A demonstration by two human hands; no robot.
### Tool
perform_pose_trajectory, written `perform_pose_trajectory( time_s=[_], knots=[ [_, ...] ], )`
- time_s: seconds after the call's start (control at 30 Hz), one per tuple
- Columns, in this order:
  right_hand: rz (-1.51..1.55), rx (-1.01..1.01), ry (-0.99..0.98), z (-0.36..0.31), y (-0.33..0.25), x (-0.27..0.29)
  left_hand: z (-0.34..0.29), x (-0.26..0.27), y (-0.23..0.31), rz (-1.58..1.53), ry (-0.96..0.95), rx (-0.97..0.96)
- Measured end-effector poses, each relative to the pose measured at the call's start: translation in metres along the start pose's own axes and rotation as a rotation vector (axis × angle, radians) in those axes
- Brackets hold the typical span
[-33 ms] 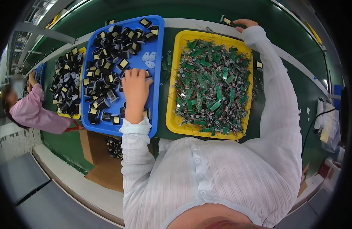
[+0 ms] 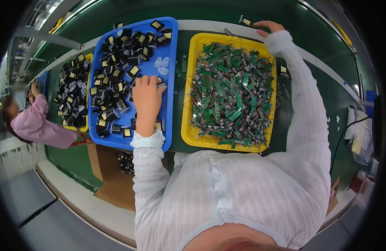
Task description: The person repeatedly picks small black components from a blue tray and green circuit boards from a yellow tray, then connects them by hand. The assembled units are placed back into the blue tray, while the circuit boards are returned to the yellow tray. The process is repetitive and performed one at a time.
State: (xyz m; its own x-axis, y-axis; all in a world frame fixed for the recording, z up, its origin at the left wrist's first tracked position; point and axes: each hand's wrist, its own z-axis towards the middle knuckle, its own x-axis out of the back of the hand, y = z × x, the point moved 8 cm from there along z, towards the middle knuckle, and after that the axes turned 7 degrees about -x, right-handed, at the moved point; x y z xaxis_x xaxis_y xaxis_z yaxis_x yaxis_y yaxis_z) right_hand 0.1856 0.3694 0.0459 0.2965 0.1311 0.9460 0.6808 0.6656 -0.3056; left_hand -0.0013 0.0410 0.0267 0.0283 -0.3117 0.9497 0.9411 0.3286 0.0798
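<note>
barely shifting, your right hand (image 2: 270,27) is keeping thumb and finger apart beside a black part (image 2: 245,21) beyond the yellow tray (image 2: 186,125), so handling is looking unchanged; your left hand (image 2: 147,96) is reaching over the blue tray (image 2: 174,50), its grip hidden.

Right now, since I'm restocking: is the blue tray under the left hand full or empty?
Neither: the blue tray is partly full. Black pieces crowd its left side; bare blue shows mid-right.
</note>
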Motion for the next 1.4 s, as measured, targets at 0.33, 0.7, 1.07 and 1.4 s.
perform_pose_trajectory(
  time_s=[0.33, 0.7, 1.07, 1.4],
  knots=[
    [0.167, 0.254, 0.02, -0.152, -0.126, -0.007, -0.039, 0.03, 0.002, -1.003, 0.204, 0.461],
    [0.134, 0.44, 0.081, -0.161, -0.172, -0.024, -0.067, 0.04, 0.033, -1.185, 0.239, 0.586],
    [0.458, 0.66, -0.113, -0.149, -0.181, -0.016, -0.05, 0.05, 0.065, -1.498, 0.207, 0.337],
    [0.873, 0.309, -0.018, -0.206, -0.159, 0.081, -0.019, 0.085, 0.128, -1.394, 0.199, 0.05]
  ],
)
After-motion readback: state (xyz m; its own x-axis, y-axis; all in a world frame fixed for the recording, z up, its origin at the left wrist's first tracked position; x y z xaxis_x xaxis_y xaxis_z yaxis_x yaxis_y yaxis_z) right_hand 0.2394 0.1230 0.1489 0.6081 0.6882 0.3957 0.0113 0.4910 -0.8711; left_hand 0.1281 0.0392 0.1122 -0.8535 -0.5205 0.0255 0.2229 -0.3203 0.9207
